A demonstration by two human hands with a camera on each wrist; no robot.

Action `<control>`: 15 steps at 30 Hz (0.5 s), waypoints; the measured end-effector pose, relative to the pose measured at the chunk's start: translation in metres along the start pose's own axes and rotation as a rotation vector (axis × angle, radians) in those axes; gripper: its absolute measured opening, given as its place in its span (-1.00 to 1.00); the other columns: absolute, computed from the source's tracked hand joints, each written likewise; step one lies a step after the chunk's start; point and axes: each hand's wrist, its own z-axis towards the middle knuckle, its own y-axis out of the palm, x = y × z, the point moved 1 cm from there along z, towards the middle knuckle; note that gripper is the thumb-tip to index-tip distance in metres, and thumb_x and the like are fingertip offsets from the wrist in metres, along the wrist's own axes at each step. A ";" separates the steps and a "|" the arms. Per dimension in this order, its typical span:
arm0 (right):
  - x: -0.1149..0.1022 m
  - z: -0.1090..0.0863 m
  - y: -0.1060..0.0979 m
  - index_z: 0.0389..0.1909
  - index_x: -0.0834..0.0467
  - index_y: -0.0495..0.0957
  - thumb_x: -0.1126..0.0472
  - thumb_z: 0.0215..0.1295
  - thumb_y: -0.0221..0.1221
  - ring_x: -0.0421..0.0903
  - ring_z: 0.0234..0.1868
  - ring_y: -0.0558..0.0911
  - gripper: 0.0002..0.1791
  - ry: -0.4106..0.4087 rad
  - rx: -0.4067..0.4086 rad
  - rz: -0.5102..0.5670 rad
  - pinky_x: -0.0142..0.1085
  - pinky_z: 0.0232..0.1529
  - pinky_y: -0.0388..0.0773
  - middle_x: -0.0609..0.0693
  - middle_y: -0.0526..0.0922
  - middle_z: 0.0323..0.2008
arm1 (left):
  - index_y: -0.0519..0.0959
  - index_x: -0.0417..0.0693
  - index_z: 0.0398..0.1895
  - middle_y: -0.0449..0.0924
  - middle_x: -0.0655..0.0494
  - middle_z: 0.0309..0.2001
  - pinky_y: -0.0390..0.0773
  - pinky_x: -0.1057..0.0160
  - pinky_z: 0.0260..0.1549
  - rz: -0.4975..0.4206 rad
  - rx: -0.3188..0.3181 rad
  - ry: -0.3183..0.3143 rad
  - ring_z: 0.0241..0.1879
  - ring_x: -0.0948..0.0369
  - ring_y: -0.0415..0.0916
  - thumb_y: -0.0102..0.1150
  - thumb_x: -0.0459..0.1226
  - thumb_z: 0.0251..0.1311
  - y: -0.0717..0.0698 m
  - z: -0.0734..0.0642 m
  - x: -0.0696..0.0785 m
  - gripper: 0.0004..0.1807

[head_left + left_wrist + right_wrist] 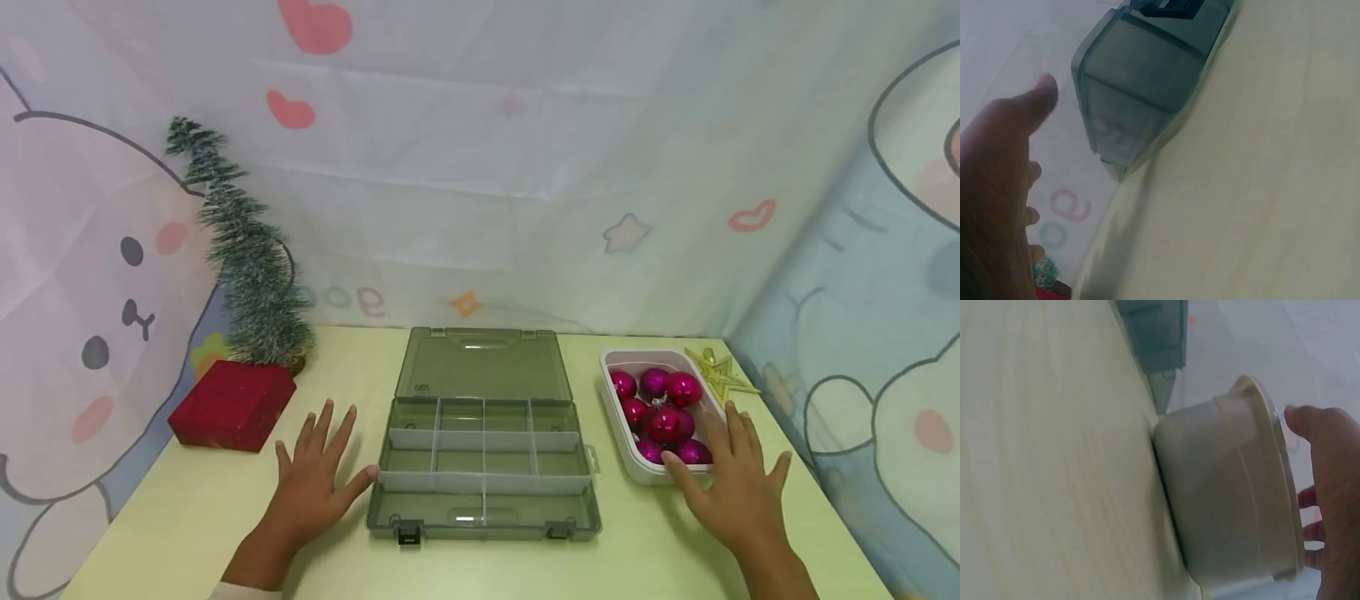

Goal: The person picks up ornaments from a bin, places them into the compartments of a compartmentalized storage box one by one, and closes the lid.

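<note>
My left hand [315, 492], fingers spread and straight, hovers left of a green translucent divider box [463, 458]; its thumb tip overlaps the box's left edge in the head view. The box lies with its lid [483, 367] folded back and nothing in its compartments. Over the near right side of a white tub [652, 477] my right hand [738, 492] is held with fingers extended, the thumb above the near rim. Several shiny magenta and purple bauble ornaments [663, 423] fill the tub. The right wrist view shows the tub's outer wall [1222, 487] beside that hand.
A small snowy artificial tree [258, 275] stands at the back left, behind a red box [234, 406]. Gold star ornaments [718, 373] lie beyond the tub at the right. Printed cloth [487, 167] hangs around the pale table [517, 571].
</note>
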 end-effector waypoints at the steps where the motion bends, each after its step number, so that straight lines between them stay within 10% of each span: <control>1: -0.003 0.002 0.001 0.71 0.11 0.17 -0.36 0.51 0.19 0.43 0.75 -0.01 -0.03 -0.008 0.016 0.008 0.86 0.36 -0.33 0.42 0.08 0.70 | -0.01 0.25 0.83 -0.15 -0.25 0.80 -0.22 -0.88 0.34 -0.030 -0.003 0.019 0.71 -0.49 -0.13 0.25 0.20 0.49 0.003 -0.001 -0.001 0.00; 8: -0.018 0.027 0.001 0.44 0.23 0.48 -0.24 0.47 0.27 0.46 0.55 0.28 -0.23 -0.030 0.068 0.014 0.88 0.32 -0.19 0.39 0.36 0.53 | 0.02 0.20 0.82 -0.12 -0.24 0.80 -0.26 -0.91 0.28 -0.292 -0.078 0.170 0.68 -0.50 -0.03 0.31 0.01 0.50 0.014 -0.003 0.001 -0.03; 15: -0.021 0.040 0.005 0.35 0.33 0.52 -0.36 0.51 0.20 0.51 0.56 0.22 -0.16 0.079 -0.062 -0.005 0.90 0.30 -0.32 0.46 0.33 0.50 | 0.07 0.08 0.81 -0.04 -0.36 0.76 -0.34 -0.91 0.27 -0.315 -0.157 0.246 0.64 -0.55 0.08 0.30 0.06 0.48 0.012 -0.003 0.000 -0.03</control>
